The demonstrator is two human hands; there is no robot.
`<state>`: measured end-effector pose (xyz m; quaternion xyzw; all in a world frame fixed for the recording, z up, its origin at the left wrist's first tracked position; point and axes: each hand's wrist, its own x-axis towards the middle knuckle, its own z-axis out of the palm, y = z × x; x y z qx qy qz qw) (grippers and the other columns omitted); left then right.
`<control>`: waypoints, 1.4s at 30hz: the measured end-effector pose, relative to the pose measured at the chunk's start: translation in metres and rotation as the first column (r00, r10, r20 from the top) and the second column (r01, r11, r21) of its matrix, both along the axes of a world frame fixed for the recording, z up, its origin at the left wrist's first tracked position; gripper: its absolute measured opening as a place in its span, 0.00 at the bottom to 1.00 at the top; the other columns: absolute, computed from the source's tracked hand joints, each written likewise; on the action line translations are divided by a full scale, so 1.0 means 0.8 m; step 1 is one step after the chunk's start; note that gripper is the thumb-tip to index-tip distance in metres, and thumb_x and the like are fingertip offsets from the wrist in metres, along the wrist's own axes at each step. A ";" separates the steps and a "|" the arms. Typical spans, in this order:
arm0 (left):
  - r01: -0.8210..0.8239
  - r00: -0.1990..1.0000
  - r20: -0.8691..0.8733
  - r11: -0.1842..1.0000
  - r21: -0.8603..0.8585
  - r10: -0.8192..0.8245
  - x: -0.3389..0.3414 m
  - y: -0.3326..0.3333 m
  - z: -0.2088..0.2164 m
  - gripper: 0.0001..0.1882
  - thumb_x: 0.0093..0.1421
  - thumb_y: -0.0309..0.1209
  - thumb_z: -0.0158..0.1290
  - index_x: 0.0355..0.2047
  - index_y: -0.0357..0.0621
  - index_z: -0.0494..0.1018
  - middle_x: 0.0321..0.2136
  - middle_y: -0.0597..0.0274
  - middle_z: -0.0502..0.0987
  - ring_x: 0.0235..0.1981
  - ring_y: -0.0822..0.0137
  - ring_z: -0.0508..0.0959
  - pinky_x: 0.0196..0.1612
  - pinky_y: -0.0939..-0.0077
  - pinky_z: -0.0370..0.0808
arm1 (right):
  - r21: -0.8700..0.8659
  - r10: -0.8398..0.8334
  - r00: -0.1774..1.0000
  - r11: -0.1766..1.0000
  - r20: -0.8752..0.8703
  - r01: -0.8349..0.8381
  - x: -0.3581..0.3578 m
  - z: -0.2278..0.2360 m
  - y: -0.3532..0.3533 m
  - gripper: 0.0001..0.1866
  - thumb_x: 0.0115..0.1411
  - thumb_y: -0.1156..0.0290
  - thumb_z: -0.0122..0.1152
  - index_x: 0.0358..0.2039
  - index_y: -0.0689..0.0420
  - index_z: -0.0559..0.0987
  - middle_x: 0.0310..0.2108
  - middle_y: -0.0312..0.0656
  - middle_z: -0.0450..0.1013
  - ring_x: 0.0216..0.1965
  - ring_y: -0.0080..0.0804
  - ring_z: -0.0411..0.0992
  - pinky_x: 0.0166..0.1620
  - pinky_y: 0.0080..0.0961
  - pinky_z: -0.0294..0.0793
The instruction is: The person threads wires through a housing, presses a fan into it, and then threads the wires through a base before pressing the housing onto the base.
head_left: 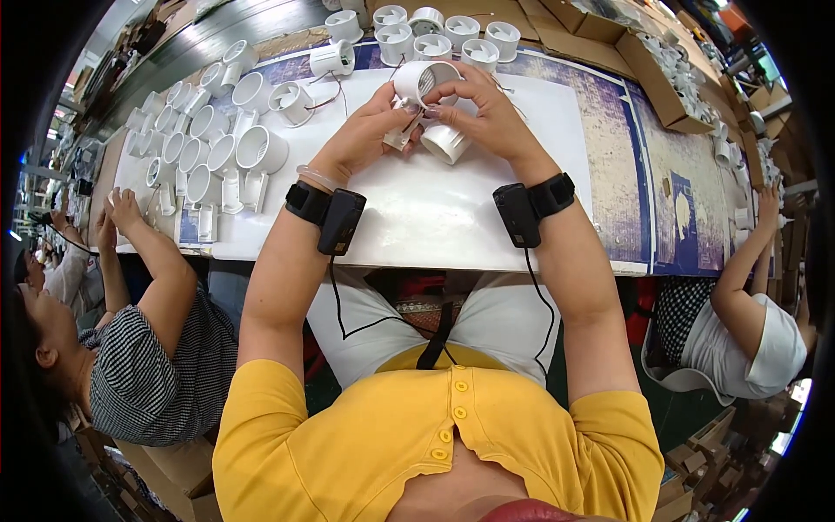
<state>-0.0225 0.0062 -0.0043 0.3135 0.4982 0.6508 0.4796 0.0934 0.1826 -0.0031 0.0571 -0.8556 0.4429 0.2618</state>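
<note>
At the far middle of the white sheet (417, 226), both my hands are closed around a white plastic cylindrical housing (416, 80) with a slotted inside. My left hand (367, 132) grips it from the lower left, while my right hand (489, 111) curls over its right side. The fingertips meet near its lower rim, by a thin wire. Under the left fingers shows a small white flat part (398, 139); whether it joins the housing I cannot tell. Another white cylinder (445, 143) lies tilted just below my right fingers.
Many white housings (261, 148) crowd the table's left side. White fan units (430, 45) with thin wires stand along the far edge. A cardboard box (665, 87) of white parts is at the far right. Co-workers sit at left (165, 365) and right (739, 339).
</note>
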 end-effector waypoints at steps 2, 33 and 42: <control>-0.021 1.000 -0.001 1.000 0.003 0.021 0.000 0.002 0.000 0.22 0.60 0.29 0.46 0.55 0.45 0.56 0.37 0.62 0.71 0.33 0.73 0.74 0.30 0.75 0.73 | 0.003 -0.020 1.000 1.000 0.007 0.020 0.000 0.000 -0.001 0.10 0.52 0.66 0.65 0.37 0.47 0.82 0.57 0.42 0.64 0.60 0.39 0.56 0.61 0.34 0.54; -0.127 0.988 -0.082 0.992 0.008 0.127 0.000 0.006 0.002 0.21 0.60 0.30 0.47 0.53 0.46 0.56 0.38 0.62 0.71 0.34 0.72 0.72 0.29 0.74 0.72 | 0.043 -0.143 0.976 0.987 -0.165 0.152 -0.006 -0.007 0.001 0.13 0.54 0.67 0.64 0.41 0.52 0.79 0.51 0.41 0.68 0.51 0.34 0.65 0.52 0.29 0.66; -0.131 0.991 0.047 0.980 0.152 0.125 0.000 0.001 0.012 0.21 0.60 0.30 0.48 0.53 0.46 0.56 0.37 0.61 0.72 0.34 0.71 0.72 0.29 0.74 0.70 | -0.536 0.126 0.907 0.836 0.401 0.121 0.003 0.010 -0.004 0.23 0.52 0.62 0.67 0.45 0.57 0.72 0.43 0.42 0.73 0.45 0.29 0.70 0.50 0.29 0.68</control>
